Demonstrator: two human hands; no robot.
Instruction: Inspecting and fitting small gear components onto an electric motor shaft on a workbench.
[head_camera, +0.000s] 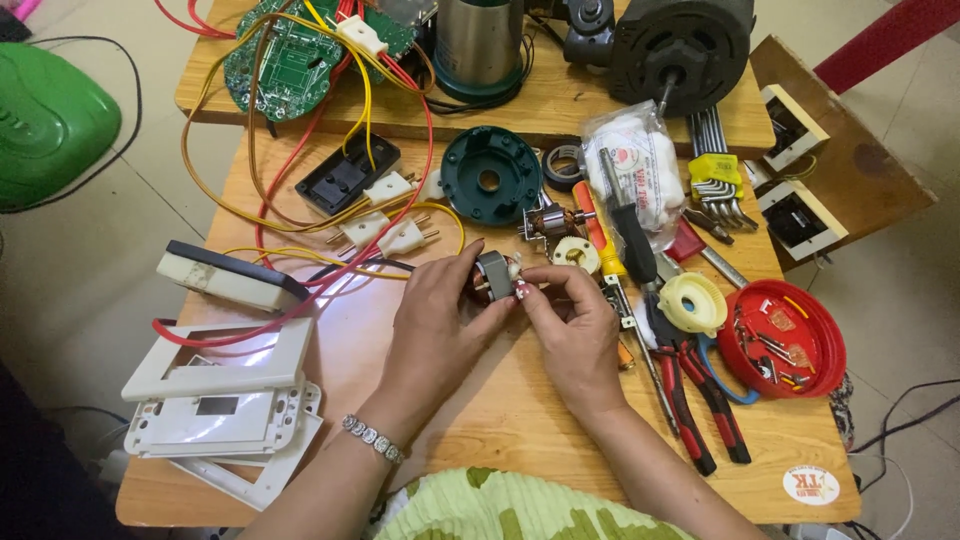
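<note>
My left hand (435, 325) holds a small grey motor stator block with copper windings (493, 275) above the wooden table (520, 420). My right hand (575, 325) pinches the block's right side with thumb and forefinger. Both hands meet at the table's middle. A small rotor with copper coil (553, 221) and a cream plastic disc (576, 253) lie just beyond the hands. A bracelet sits on my left wrist.
White switch plates (225, 400) lie at the left, a dark green round housing (490, 177) and plugs with red and yellow wires (390, 235) behind. Screwdrivers (625, 225), red-handled pliers (700, 395), a red lid of screws (785, 340), hex keys (715, 175) and a black motor (680, 45) are on the right.
</note>
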